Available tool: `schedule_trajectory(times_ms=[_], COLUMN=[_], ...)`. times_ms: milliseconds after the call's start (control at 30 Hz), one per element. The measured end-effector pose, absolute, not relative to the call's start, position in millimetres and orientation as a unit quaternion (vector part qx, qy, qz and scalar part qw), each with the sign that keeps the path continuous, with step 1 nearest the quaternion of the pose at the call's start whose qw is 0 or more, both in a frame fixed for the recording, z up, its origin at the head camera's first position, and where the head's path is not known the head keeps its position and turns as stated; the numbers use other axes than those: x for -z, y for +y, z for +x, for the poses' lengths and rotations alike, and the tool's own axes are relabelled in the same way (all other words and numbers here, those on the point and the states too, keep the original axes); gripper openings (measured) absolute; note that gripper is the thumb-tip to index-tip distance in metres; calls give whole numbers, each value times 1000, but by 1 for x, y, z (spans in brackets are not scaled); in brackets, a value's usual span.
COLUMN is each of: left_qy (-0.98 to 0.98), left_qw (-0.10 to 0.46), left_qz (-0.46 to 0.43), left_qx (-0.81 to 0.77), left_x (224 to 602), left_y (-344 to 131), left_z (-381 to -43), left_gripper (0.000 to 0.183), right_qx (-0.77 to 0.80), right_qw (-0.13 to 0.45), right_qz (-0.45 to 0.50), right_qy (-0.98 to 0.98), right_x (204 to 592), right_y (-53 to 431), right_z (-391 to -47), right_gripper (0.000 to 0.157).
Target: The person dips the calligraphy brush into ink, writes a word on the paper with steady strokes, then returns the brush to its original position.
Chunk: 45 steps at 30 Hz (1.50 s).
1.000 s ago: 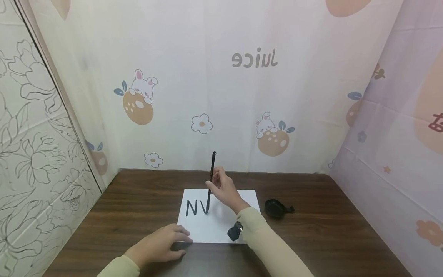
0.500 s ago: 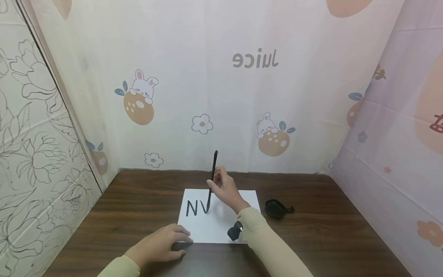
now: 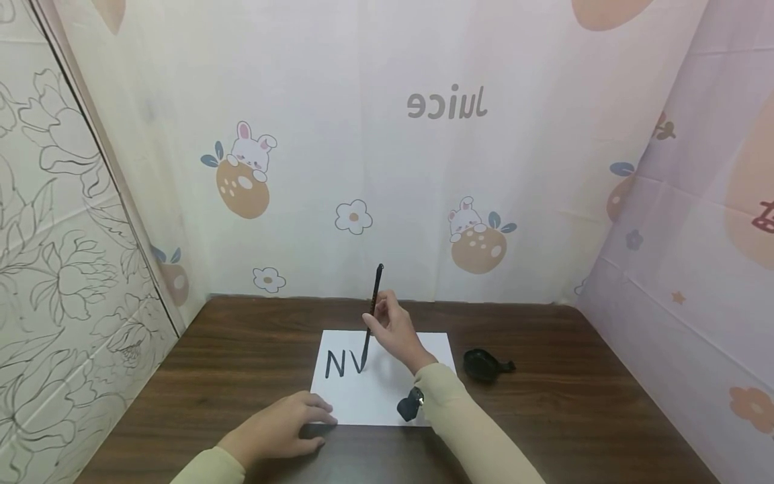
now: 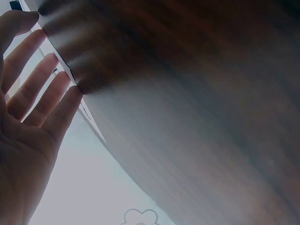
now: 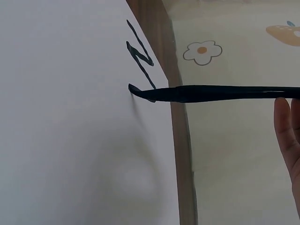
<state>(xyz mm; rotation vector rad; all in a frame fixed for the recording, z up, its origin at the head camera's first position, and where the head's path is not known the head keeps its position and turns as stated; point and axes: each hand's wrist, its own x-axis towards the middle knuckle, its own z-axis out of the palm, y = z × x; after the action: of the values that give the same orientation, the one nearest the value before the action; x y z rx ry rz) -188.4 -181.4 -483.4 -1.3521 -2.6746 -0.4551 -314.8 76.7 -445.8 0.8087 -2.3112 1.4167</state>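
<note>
A white sheet of paper (image 3: 375, 396) lies on the table, bearing a black N (image 3: 335, 364) and, to its right, a V-like mark. My right hand (image 3: 396, 333) pinches the handle of a black calligraphy brush (image 5: 201, 93) between thumb and fingers. The brush leans slightly right at the top, and its dark tip is down at the bottom of the second mark; in the right wrist view that tip looks bent. At the sheet's lower left corner, my left hand (image 3: 284, 420) rests with its fingers spread and loosely extended, fingertips on the paper's edge.
On the brown wooden table (image 3: 544, 417), a small black dish (image 3: 480, 364) with a short handle sits right of the paper. A dark wrist device (image 3: 411, 405) hangs from my right sleeve over the sheet. Patterned curtains (image 3: 387, 148) enclose the back and sides.
The brush's upper end has tilted slightly to the right, with my right hand shifting a little along with it. My left hand and the paper stay in place.
</note>
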Motion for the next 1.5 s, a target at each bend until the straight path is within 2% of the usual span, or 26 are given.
schedule_trajectory(times_ms=[500,867,1500], left_qy=[-881,-875,-878], left_qw=[56,72,64], left_qz=[-444,-453,-449], left_qx=[152,155,155], left_x=[484,487,485], left_y=[-182,-182,-182], left_z=[-188,-189,-188], left_gripper=[24,25,25], right_qx=[-491,-491,-493], right_qw=[173,167,163], right_qz=[291,281,273], right_qy=[-803,-808,-810], right_x=[448,448,453], right_y=[77,78,79], right_z=[-316,-316,-319], right_gripper=[30,31,29])
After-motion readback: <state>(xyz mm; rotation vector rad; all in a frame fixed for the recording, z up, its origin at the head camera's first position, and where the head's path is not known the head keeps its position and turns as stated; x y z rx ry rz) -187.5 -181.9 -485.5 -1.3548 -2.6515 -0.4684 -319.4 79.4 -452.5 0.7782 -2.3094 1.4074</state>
